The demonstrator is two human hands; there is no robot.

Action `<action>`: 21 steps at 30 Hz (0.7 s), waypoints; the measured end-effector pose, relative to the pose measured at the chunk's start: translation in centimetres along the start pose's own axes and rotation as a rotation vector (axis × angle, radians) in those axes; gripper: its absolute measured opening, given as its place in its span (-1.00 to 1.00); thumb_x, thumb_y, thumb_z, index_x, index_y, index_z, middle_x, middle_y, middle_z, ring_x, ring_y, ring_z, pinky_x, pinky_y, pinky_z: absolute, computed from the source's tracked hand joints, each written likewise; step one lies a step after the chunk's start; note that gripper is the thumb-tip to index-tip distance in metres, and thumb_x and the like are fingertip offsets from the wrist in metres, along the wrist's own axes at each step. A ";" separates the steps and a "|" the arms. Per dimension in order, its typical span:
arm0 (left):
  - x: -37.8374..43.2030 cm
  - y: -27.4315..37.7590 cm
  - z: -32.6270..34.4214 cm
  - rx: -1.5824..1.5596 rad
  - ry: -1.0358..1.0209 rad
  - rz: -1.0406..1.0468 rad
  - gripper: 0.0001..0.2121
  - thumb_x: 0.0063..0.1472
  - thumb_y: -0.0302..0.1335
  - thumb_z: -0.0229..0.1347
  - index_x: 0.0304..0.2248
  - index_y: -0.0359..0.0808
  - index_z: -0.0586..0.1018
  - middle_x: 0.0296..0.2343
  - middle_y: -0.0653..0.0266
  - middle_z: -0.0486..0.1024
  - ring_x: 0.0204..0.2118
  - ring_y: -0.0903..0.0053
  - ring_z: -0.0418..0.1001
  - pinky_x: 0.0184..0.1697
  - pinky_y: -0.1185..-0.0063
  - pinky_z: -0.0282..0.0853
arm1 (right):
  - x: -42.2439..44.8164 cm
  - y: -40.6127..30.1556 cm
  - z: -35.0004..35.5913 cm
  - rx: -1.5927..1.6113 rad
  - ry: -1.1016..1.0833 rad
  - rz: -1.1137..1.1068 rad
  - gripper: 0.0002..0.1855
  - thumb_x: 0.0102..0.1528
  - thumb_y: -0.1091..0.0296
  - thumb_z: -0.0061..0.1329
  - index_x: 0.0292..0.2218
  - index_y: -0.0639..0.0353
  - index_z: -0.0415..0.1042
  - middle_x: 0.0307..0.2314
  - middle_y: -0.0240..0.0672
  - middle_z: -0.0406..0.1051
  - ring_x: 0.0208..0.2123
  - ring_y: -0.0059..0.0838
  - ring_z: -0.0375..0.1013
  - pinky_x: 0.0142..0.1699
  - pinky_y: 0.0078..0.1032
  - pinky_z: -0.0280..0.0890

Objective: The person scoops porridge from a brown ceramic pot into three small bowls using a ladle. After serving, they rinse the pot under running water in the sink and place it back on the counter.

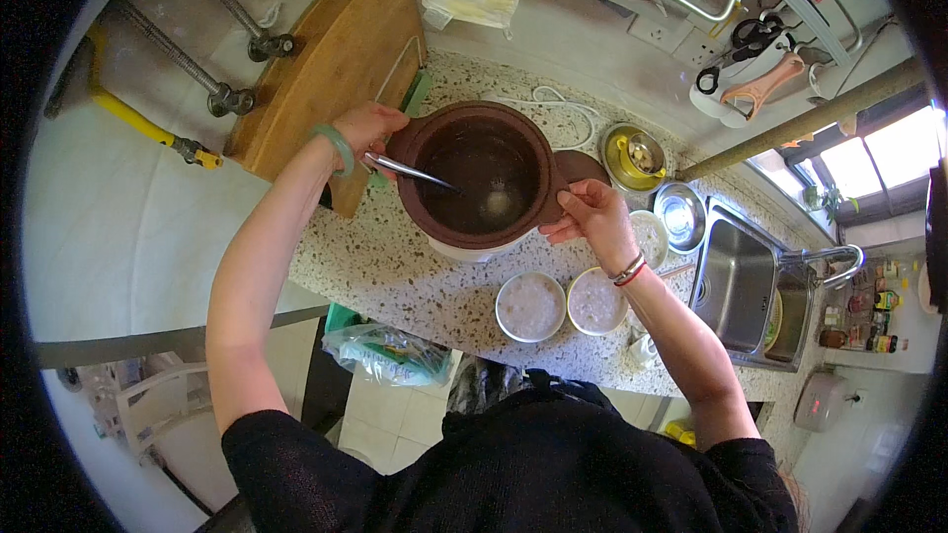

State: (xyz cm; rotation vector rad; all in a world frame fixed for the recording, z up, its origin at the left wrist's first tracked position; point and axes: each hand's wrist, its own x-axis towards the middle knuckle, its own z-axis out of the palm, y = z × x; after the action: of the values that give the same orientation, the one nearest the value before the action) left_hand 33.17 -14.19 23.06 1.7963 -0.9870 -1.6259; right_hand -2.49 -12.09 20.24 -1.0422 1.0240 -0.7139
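Note:
A brown clay pot (pixel 415 226) is in front of me over a white base (pixel 480 252); whether it rests there or is raised slightly, I cannot tell. My left hand (pixel 364 127) grips its left ear handle, and my right hand (pixel 596 220) pinches the right one. A metal spoon or ladle (pixel 407 169) leans over the left rim, its lower end hidden inside. The pot's inside is dark, with one pale patch low down. Two bowls of pale porridge-like food, a left bowl (pixel 530 306) and a right bowl (pixel 597 301), stand nearer me; a third bowl (pixel 649 238) is partly behind my right hand.
Wooden cutting boards (pixel 348 52) lean at the left wall. A brown lid-like disc (pixel 583 165), a white cord (pixel 570 118), a yellow pot (pixel 638 155) in a dish and a steel basin (pixel 680 216) are on the speckled countertop (pixel 370 266). Right of these is a steel sink (pixel 740 281).

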 end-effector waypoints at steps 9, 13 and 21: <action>1.7 0.0 0.0 0.263 -0.090 -0.008 -0.64 0.30 -0.27 -0.09 -0.05 -0.38 0.40 -0.31 0.19 0.53 -0.59 0.42 0.54 -0.59 0.50 0.54 | -0.1 0.5 0.5 -0.038 0.000 0.040 -0.84 0.19 0.46 -0.14 -0.29 0.42 0.24 -0.51 -0.19 0.39 -0.52 -0.24 0.55 -0.48 -0.46 0.52; 1.7 0.4 1.4 0.387 0.031 0.002 -0.66 0.31 -0.27 -0.11 -0.13 -0.39 0.47 -0.42 0.19 0.55 -0.61 0.42 0.52 -0.61 0.51 0.51 | 0.0 1.1 -0.1 -0.019 -0.005 0.057 -0.85 0.19 0.43 -0.12 -0.32 0.35 0.25 -0.54 -0.24 0.39 -0.54 -0.28 0.55 -0.49 -0.49 0.51; 2.1 0.1 2.4 0.661 0.112 0.091 -0.66 0.30 -0.28 -0.11 -0.25 -0.42 0.55 -0.51 0.11 0.53 -0.59 0.41 0.51 -0.48 0.43 0.43 | 0.0 2.3 -0.2 -0.046 0.022 0.073 -0.85 0.19 0.43 -0.13 -0.30 0.37 0.25 -0.55 -0.23 0.38 -0.54 -0.27 0.55 -0.50 -0.49 0.51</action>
State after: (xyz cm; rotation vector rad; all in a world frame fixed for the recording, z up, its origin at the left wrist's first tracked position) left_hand 30.85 -15.74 21.56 2.1770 -1.6586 -1.1993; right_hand -2.62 -11.34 18.01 -1.0330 1.0964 -0.6470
